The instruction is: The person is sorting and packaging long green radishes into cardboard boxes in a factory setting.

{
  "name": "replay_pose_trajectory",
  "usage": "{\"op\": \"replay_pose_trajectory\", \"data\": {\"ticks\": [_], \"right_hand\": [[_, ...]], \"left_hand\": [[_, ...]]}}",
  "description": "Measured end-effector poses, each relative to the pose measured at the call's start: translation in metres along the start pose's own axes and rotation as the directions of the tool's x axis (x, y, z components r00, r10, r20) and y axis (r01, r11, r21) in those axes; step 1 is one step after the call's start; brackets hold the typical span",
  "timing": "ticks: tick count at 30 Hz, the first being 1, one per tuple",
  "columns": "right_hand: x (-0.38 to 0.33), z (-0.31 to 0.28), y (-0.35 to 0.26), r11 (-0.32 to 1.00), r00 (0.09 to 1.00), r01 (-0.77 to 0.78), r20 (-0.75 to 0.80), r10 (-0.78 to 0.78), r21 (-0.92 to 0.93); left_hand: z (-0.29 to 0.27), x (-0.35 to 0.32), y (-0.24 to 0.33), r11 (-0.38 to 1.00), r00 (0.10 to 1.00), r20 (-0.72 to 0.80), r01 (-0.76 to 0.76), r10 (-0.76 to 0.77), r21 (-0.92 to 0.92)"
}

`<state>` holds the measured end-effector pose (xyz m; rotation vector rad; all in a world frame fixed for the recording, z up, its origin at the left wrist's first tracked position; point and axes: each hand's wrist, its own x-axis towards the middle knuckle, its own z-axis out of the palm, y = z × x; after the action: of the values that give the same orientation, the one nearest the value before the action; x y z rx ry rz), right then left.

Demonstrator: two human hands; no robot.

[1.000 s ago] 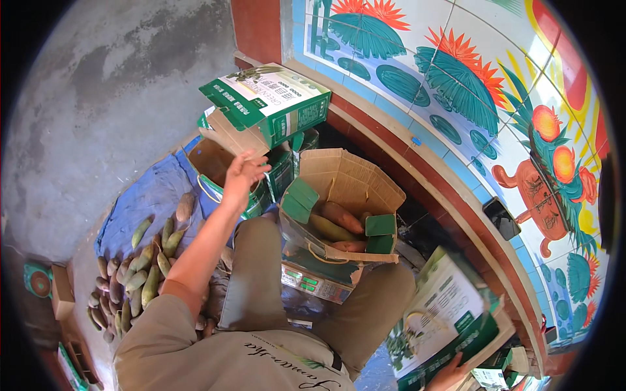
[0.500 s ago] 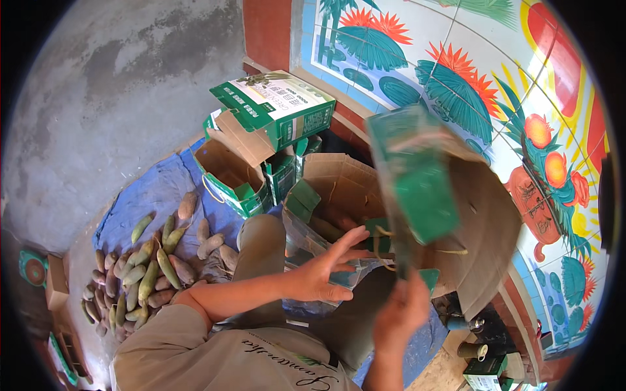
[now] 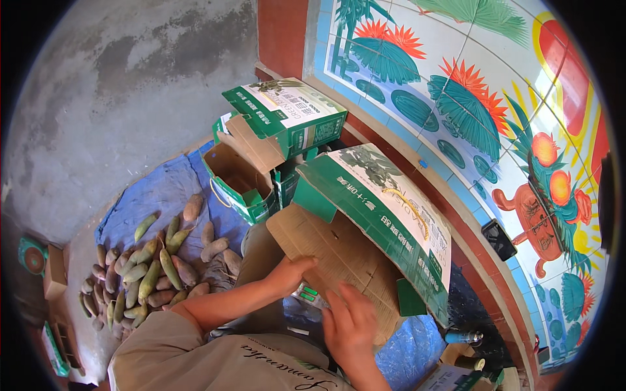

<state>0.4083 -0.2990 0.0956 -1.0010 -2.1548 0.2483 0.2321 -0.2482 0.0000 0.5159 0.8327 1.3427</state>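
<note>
In front of me stands a green and white cardboard carton [image 3: 391, 189] with a yellow cord handle on its top. Its lid tilts toward me and hides the inside. A bare brown flap [image 3: 339, 251] hangs from the near side. My left hand [image 3: 293, 275] pinches the left part of that flap's lower edge. At the edge further right, my right hand [image 3: 352, 319] has its bent fingers on the cardboard, slightly blurred. Between my forearms and below the flap, a small device with a green-lit display [image 3: 309, 293] partly shows.
Left of me, many long green and reddish root vegetables [image 3: 149, 277] lie heaped on a blue sheet [image 3: 163, 189]. Beyond my knee stand an open carton [image 3: 238, 176] and another closed carton [image 3: 293, 107]. A black phone-like thing [image 3: 499, 239] rests by the tiled wall [image 3: 456, 39].
The carton's lid has swung from upright at the right down over the opening. My left hand, open before, now pinches the flap. My right hand has moved left and down along the cardboard.
</note>
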Motion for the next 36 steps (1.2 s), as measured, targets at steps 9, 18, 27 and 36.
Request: {"op": "replay_pose_trajectory", "data": {"ticks": [9,18,27,36], "right_hand": [[-0.029,-0.084,0.053,0.834,0.851,-0.46,-0.42,0.316,-0.305],[-0.042,-0.083,0.056,0.896,0.827,-0.376,-0.521,0.21,-0.236],[0.054,-0.053,0.035,0.995,0.695,0.062,-0.711,-0.103,-0.084],[0.315,0.065,0.059,0.909,0.76,0.239,-0.516,-0.395,-0.343]], "left_hand": [[-0.017,-0.005,-0.003,0.989,0.997,0.048,0.051,-0.059,0.14],[0.005,-0.014,0.041,0.996,0.981,0.195,-0.017,-0.002,0.091],[0.002,0.005,0.159,0.949,0.977,0.058,-0.215,0.207,0.231],[-0.064,0.149,0.305,0.92,0.916,0.086,-0.389,0.391,-0.044]]}}
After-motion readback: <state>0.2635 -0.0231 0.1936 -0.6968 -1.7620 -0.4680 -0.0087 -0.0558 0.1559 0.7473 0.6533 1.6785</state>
